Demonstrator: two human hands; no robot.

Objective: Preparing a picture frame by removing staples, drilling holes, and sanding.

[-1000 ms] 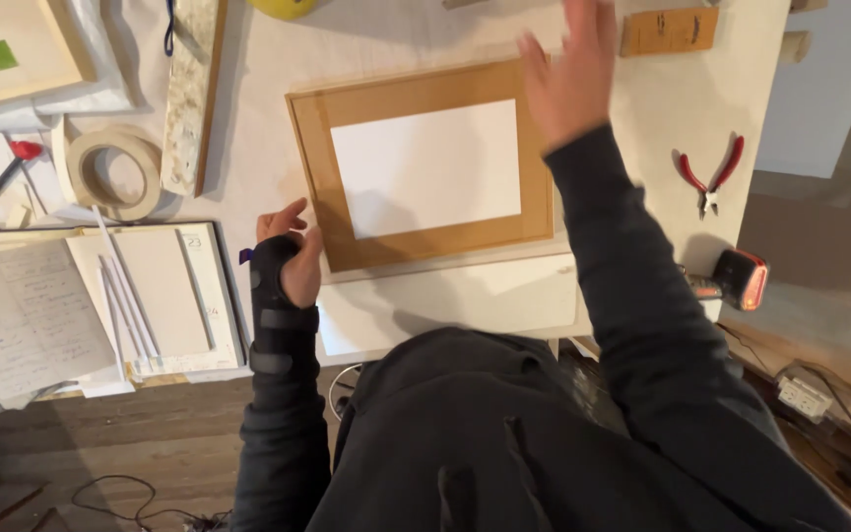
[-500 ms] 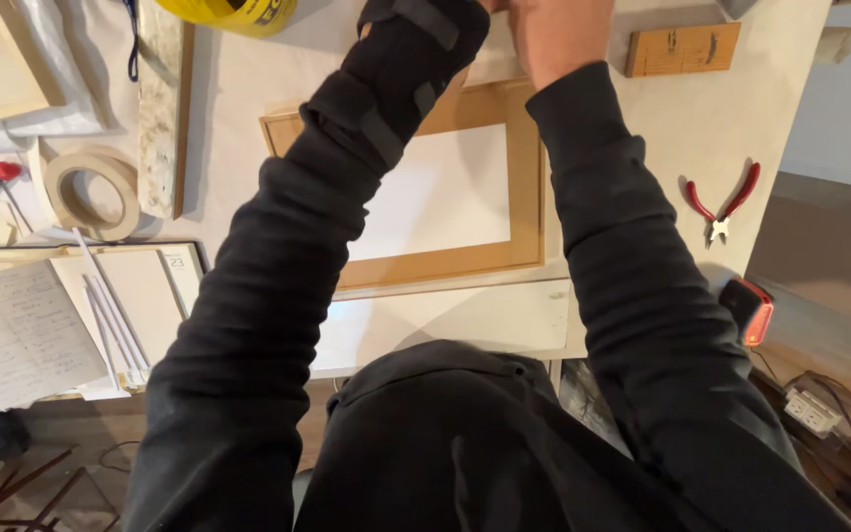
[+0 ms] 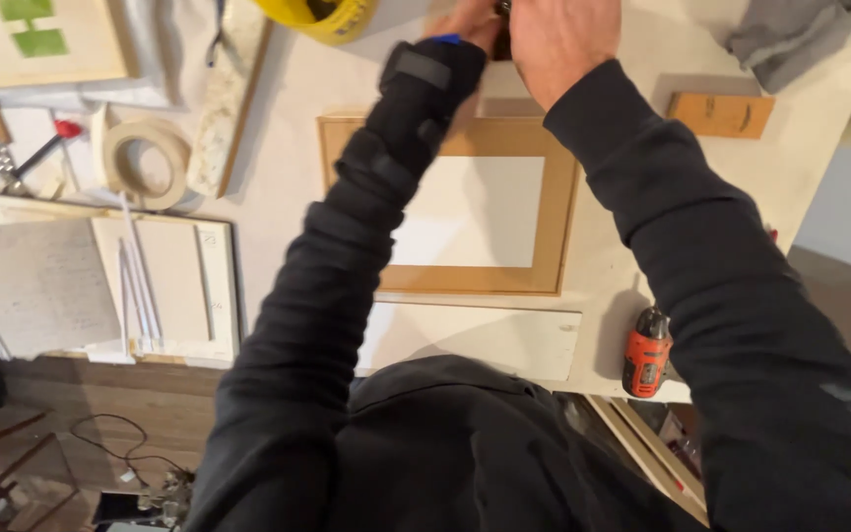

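Both my arms, in black sleeves, reach over a wooden picture frame with a white centre that lies flat on the pale table. My left hand, in a black wrist brace, and my right hand meet beyond the frame's far edge, at the top of the view. A small dark object sits between them, and my right hand's fingers curl over it. The fingers of my left hand are hidden by the right hand and the picture's edge.
A white board lies near the front edge, with an orange and black power tool to its right. On the left are a tape roll and an open notebook. A yellow object, a wooden block and a grey cloth lie farther back.
My left hand has left the table's near edge and risen across the frame to meet my right hand at the far side. Both hands have closed in together there.
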